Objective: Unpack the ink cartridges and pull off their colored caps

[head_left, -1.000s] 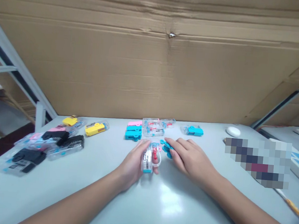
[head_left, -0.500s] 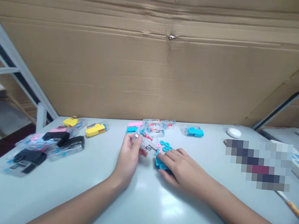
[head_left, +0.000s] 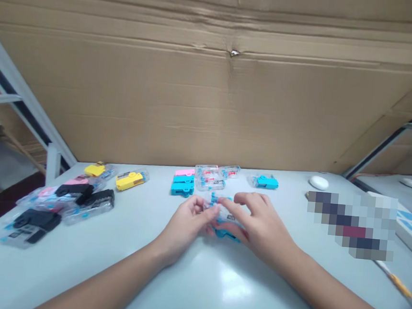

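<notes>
Between my two hands is a small clear plastic case (head_left: 228, 217) with blue parts and dark printing, tilted and partly covered by fingers. My left hand (head_left: 185, 225) is closed, its thumb and fingers pinching the case's left end. My right hand (head_left: 263, 224) curves over the case from the right, with index finger and thumb touching it. Below them shows the edge of a blue plastic piece (head_left: 227, 234); whether a hand grips it, I cannot tell. Just beyond the hands lie a stack of blue pieces (head_left: 182, 187), a pink piece (head_left: 184, 172) and clear cases with red parts (head_left: 210, 180).
At the left lie bagged black pieces (head_left: 38, 219) and yellow pieces (head_left: 130, 180). A blue piece in clear plastic (head_left: 264, 181) lies toward the back right, with a white rounded object (head_left: 319, 182) farther right. A cardboard panel (head_left: 210, 102) stands behind the table (head_left: 138, 273).
My left hand has moved right, bringing the clear case under my right hand's fingers. My right hand has lifted and spread over it. Blue and pink rings seen earlier are now hidden.
</notes>
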Tool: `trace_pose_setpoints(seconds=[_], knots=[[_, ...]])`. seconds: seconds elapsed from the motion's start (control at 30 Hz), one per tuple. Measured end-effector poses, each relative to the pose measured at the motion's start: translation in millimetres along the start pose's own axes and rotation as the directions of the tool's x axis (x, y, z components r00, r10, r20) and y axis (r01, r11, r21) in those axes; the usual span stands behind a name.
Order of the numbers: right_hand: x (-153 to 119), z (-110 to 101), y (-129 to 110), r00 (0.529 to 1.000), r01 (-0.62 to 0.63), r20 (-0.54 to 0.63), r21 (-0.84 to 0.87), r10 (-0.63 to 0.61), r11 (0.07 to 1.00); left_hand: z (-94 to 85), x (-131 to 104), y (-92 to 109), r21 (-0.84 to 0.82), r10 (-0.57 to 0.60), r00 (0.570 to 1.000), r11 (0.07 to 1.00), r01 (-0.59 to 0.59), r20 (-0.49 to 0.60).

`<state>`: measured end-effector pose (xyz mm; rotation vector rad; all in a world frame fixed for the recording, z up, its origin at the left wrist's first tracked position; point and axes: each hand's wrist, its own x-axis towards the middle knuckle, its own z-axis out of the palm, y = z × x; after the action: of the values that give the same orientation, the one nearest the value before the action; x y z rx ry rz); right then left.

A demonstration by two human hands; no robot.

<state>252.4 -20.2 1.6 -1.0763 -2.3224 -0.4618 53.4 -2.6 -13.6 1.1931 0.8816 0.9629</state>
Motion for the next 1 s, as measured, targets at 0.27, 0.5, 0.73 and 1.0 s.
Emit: trace_pose_setpoints(seconds=[0.27, 0.5, 0.73, 1.0], knots=[[2.1, 1.8, 25.9, 0.994, -0.101, 0.033, 0.005, 0.101, 0.995, -0.7, -0.5, 5.2, 0.121, 0.035, 0.997, 0.992, -0.042, 0.064], [6.1, 25.2, 98.3, 0.948, -0.263, 0.18, -0.026, 0.263, 0.964, -0.5, -4.9, -0.5, 0.319, 0.182, 0.982, 0.929, -0.188, 0.048], [17.6, 38.6, 103.7, 0.933, -0.226, 0.26, -0.107, 0.247, 0.968, -2.5, -5.4, 0.1, 0.444, 0.261, 0.965, 0.86, -0.251, 0.039], [25.4, 56.7, 103.5, 0.934, -0.201, 0.272, -0.142, 0.234, 0.969, -3.0, -5.8, -0.9, 0.515, 0.357, 0.926, 0.774, -0.368, 0.125]])
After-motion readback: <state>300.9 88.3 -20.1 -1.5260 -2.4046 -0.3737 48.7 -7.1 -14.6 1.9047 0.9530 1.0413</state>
